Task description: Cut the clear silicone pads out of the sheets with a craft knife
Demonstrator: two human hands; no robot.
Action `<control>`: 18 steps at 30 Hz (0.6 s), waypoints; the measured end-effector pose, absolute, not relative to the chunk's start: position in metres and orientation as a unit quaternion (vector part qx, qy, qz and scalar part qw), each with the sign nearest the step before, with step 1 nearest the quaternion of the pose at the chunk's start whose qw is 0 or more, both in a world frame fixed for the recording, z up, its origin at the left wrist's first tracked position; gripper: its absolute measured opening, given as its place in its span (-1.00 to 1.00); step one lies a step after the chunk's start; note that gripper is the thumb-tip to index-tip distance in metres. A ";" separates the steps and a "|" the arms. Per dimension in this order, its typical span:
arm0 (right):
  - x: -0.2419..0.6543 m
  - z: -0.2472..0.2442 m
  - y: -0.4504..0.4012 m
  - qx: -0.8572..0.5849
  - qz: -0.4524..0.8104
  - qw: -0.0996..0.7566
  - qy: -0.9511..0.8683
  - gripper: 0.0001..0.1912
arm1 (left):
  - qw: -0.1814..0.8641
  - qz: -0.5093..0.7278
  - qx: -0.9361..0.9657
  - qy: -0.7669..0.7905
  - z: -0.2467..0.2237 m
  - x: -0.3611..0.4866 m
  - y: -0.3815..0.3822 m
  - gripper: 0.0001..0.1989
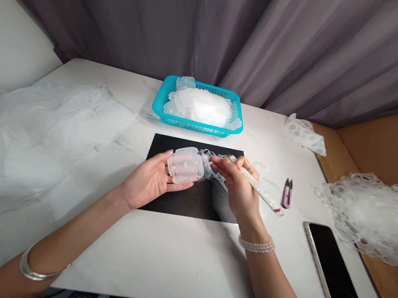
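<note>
Marble table — plastic piece in left grip

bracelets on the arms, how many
2: a silver bangle on the left arm, a beaded bracelet on the right arm. Others could be hidden by the arms.

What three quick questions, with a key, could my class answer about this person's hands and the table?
1. Which hand holds the white pen-like tool?
2. True or false: the translucent plastic piece sits in the right hand.
3. What colour is the basket at the back of the table?

Key: 1 right; 2 false, it sits in the left hand; 3 teal.
</note>
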State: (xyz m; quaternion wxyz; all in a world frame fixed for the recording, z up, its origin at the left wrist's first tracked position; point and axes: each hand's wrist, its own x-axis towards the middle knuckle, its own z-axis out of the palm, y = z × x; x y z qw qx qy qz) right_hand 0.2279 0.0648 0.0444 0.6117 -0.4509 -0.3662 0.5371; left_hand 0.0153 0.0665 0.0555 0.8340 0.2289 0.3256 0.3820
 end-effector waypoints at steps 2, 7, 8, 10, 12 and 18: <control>0.232 0.046 0.066 -0.450 0.529 0.623 -0.361 -0.59 | 0.790 0.417 0.279 0.351 0.053 0.012 0.072 -0.66; 0.244 0.044 0.073 -0.451 0.511 0.644 -0.347 -0.59 | 0.463 0.581 0.507 0.437 0.065 0.004 0.146 -0.67; 0.246 0.042 0.074 -0.455 0.507 0.645 -0.347 -0.60 | 0.386 0.579 0.565 0.443 0.070 0.005 0.170 -0.66; 0.249 0.038 0.076 -0.465 0.494 0.642 -0.356 -0.59 | 0.303 0.515 0.676 0.431 0.078 0.013 0.213 -0.59; 0.252 0.033 0.077 -0.485 0.473 0.629 -0.381 -0.59 | 0.266 0.416 0.750 0.441 0.081 0.023 0.240 -0.39; 0.262 0.025 0.081 -0.583 0.331 0.505 -0.544 -0.61 | 0.135 0.287 0.848 0.425 0.043 0.030 0.194 -0.31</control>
